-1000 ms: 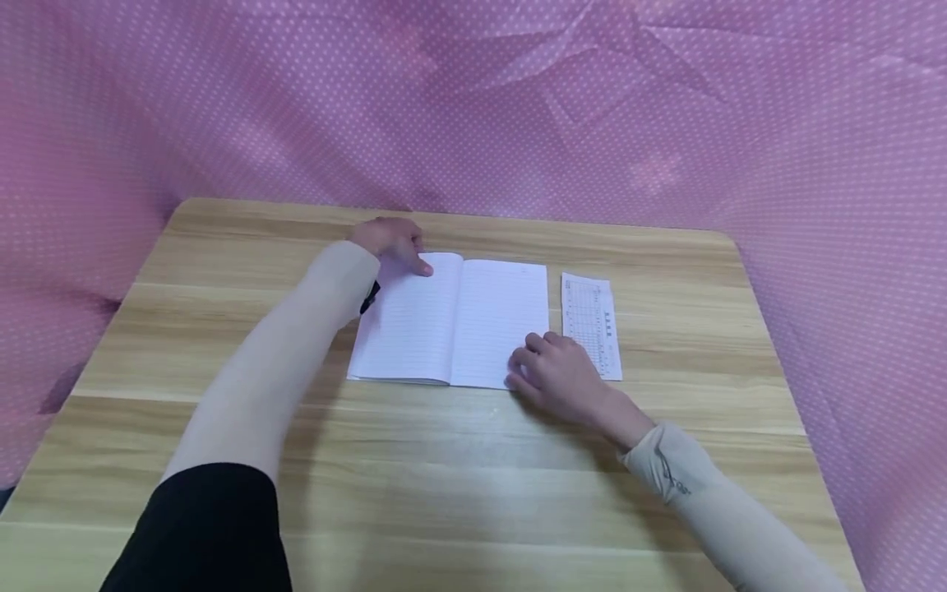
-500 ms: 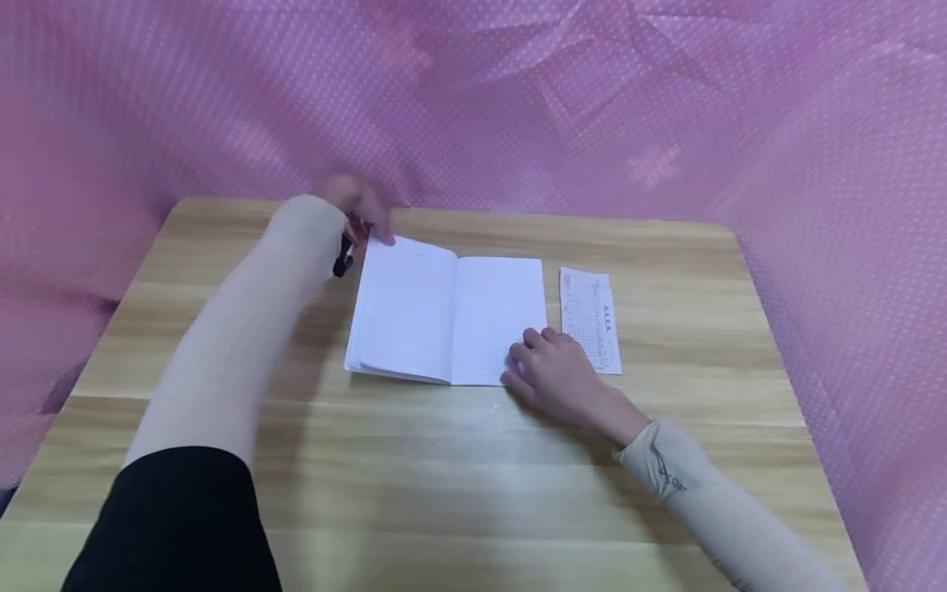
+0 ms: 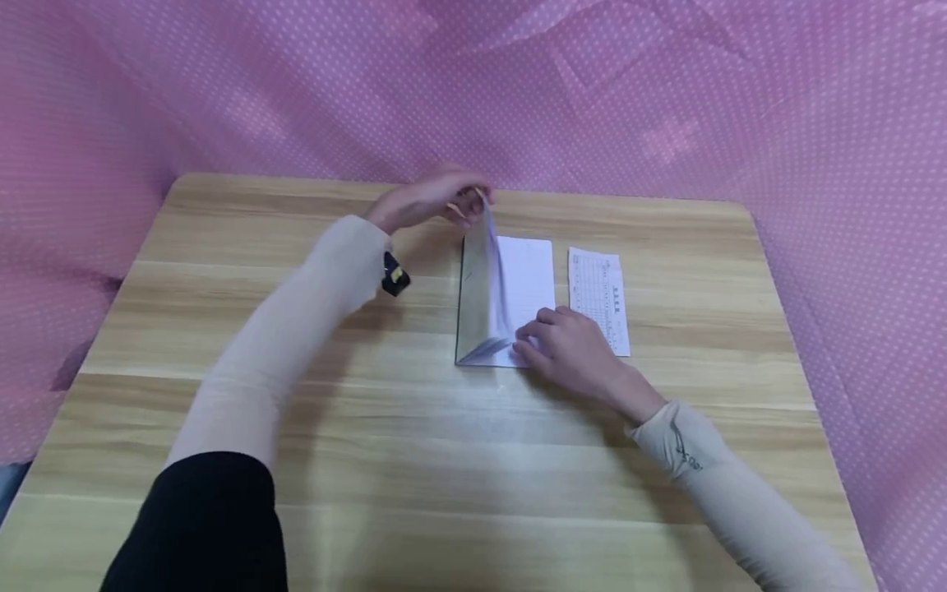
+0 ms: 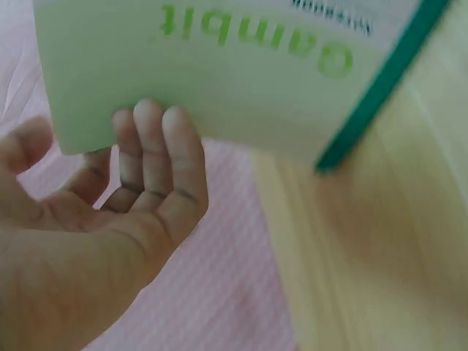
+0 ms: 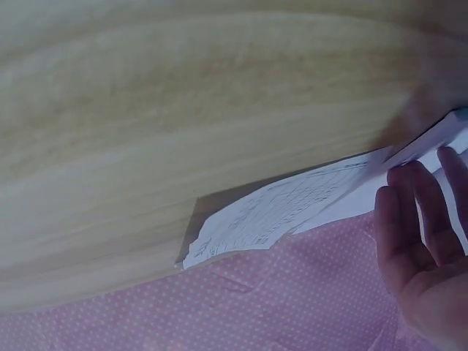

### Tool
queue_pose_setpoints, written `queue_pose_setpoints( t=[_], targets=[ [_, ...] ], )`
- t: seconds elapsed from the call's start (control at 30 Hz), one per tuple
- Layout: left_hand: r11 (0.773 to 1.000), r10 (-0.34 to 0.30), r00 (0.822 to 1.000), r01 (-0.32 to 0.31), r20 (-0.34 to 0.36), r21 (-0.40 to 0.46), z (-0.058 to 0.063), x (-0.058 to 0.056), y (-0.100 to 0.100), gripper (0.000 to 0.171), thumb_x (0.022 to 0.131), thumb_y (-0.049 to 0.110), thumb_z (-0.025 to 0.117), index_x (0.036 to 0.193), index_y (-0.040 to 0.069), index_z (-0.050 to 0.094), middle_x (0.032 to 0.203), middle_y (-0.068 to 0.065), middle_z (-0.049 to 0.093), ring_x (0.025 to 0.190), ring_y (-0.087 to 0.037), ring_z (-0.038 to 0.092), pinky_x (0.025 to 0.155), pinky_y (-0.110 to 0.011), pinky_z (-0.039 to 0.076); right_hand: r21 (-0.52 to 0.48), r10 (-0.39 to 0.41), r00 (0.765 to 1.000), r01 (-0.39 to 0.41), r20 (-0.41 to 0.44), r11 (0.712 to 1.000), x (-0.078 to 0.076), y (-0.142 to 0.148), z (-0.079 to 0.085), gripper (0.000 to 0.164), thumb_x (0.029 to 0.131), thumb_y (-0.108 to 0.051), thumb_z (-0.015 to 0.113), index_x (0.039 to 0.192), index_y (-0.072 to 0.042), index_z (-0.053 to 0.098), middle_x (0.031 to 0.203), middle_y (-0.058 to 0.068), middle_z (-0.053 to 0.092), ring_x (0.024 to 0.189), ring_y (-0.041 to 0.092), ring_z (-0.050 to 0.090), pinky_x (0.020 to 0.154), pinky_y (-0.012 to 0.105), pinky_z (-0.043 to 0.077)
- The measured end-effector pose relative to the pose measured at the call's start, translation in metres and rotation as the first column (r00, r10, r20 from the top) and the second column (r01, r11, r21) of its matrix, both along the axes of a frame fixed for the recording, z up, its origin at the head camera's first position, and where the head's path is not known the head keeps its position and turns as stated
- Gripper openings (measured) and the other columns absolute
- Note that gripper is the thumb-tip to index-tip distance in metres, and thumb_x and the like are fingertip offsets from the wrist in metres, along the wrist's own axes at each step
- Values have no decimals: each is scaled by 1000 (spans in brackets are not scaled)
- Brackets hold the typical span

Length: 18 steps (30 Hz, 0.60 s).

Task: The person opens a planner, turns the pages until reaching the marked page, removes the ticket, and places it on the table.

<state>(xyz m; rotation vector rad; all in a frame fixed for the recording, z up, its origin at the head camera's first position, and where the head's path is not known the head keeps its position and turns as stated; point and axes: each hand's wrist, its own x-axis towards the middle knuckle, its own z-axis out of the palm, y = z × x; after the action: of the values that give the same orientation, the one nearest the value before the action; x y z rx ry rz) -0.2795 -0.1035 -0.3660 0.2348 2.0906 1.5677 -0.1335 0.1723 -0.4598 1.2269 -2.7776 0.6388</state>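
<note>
A lined notebook (image 3: 528,275) lies partly open on the table, its left half lifted nearly upright. My left hand (image 3: 444,196) holds the top edge of the raised cover and pages. In the left wrist view, fingers of the left hand (image 4: 139,190) lie against the pale green cover (image 4: 219,80), which bears the word "Gambit" and a dark green spine. My right hand (image 3: 570,349) rests on the lower right of the flat page with bent fingers. Close by it lies a printed paper slip (image 3: 601,300), its lower part hidden by the hand.
The notebook and slip lie on a wood-grain table (image 3: 399,477). A pink dotted cloth (image 3: 473,90) hangs behind the table and along its sides. A small black device (image 3: 395,275) sits at my left wrist.
My left hand has moved from the notebook's upper left corner to the right, raising the left cover with its pages. The right hand stays on the right page.
</note>
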Motion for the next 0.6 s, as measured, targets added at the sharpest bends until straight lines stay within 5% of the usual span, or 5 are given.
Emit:
queue_pose_setpoints(
  t=[0.13, 0.27, 0.33, 0.47, 0.6],
  targets=[
    [998, 26, 1000, -26, -11, 50, -18, 3, 34, 37, 117, 31, 46, 102, 6, 69, 85, -5, 63, 74, -16, 60, 75, -30, 56, -113, -124, 972, 149, 202, 982, -4, 13, 1, 28, 108, -14, 54, 122, 1, 74, 91, 15, 74, 79, 34, 71, 72, 51, 58],
    [999, -26, 997, 23, -71, -48, -32, 6, 62, 44, 118, 43, 39, 100, 9, 60, 82, -4, 54, 71, -15, 50, 70, -27, 46, -332, -271, 883, 406, 384, 851, -3, 21, 9, 39, 113, -17, 48, 145, -4, 65, 108, 17, 77, 88, 33, 72, 77, 48, 56],
    [987, -70, 991, 52, -118, -151, -37, 7, 73, 50, 118, 49, 35, 108, 7, 60, 85, -3, 53, 72, -15, 48, 71, -26, 44, -388, -307, 891, 428, 335, 816, 0, 18, 18, 37, 111, -12, 52, 143, -2, 67, 123, 18, 75, 105, 35, 72, 89, 51, 55],
    [923, -165, 976, 102, -143, -372, -43, 7, 85, 57, 118, 51, 36, 141, 4, 60, 119, -10, 65, 102, -20, 61, 95, -32, 49, -283, -274, 960, 277, 50, 918, -4, 14, 10, 28, 108, -16, 61, 124, -1, 77, 133, 20, 72, 124, 42, 64, 107, 57, 47],
    [857, -209, 967, 109, -145, -504, -50, 12, 88, 54, 117, 46, 45, 153, 7, 55, 151, -10, 60, 138, -26, 55, 116, -42, 44, -91, -230, 971, 223, -68, 970, -5, 10, 0, 27, 106, -21, 64, 105, -2, 83, 128, 22, 74, 129, 49, 59, 112, 63, 40]
  ],
)
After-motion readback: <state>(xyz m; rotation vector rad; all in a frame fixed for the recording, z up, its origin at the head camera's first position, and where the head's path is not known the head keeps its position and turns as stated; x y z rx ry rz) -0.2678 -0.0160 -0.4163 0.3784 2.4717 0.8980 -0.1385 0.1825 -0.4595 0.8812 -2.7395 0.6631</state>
